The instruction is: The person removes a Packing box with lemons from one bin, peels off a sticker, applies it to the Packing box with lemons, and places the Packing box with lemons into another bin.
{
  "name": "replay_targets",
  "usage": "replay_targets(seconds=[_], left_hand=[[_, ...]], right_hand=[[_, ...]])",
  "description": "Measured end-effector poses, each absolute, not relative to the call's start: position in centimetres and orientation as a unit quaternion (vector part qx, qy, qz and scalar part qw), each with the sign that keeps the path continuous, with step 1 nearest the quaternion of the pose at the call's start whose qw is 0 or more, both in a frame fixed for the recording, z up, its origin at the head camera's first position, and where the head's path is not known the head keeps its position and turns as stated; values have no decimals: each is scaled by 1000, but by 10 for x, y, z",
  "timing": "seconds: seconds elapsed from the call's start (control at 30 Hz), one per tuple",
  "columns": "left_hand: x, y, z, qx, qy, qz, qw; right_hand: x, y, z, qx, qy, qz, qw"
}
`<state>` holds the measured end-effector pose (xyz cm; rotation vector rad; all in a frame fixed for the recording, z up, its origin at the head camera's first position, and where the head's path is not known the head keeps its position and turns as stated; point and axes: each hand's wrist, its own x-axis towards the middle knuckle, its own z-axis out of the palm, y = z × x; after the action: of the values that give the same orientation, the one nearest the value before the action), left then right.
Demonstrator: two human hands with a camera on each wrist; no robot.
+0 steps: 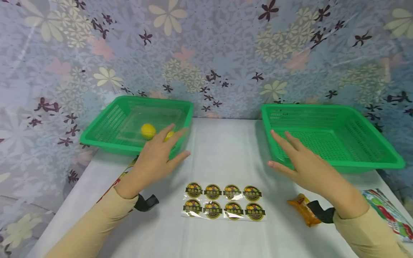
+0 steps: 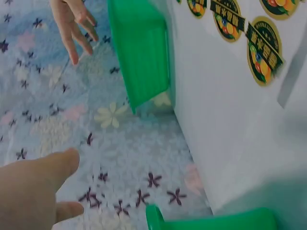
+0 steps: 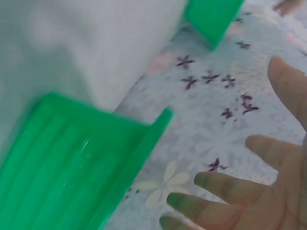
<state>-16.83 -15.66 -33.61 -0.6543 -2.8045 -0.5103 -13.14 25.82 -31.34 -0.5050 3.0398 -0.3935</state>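
My left hand (image 1: 155, 161), fingers spread, hovers in front of the left green basket (image 1: 108, 143) and overlaps its near right corner in the head view. Inside that basket are a yellow lemon-like fruit (image 1: 148, 132), a second yellow one (image 1: 169, 135) partly behind my fingers, and a clear plastic container (image 1: 155, 114). My right hand (image 1: 309, 168), also spread and holding nothing, is at the near left corner of the right green basket (image 1: 371, 165). In the right wrist view its fingers (image 3: 230, 187) extend beside the basket wall (image 3: 62, 163).
A sheet of round fruit stickers (image 1: 224, 201) lies between the arms on the white table (image 1: 226, 154). An orange packet (image 1: 304, 209) lies under the right wrist, a red-green-white packet (image 1: 388, 215) farther right. Another colourful packet (image 1: 120, 177) is partly hidden by the left arm. Floral cloth (image 1: 226, 53) hangs behind.
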Motion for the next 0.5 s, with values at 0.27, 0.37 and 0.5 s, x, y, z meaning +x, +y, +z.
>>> replay_targets(seconds=[0.27, 0.37, 0.5], left_hand=[[-154, -198, -342, -153, -926, -307, 157], [-147, -215, -347, -108, -923, -342, 142], [-142, -237, -352, -31, -922, -374, 99]], right_hand=[[-169, 213, -297, -165, 943, -286, 43], [-187, 191, -294, -163, 933, -315, 64], [-213, 157, -293, -175, 923, -333, 86]])
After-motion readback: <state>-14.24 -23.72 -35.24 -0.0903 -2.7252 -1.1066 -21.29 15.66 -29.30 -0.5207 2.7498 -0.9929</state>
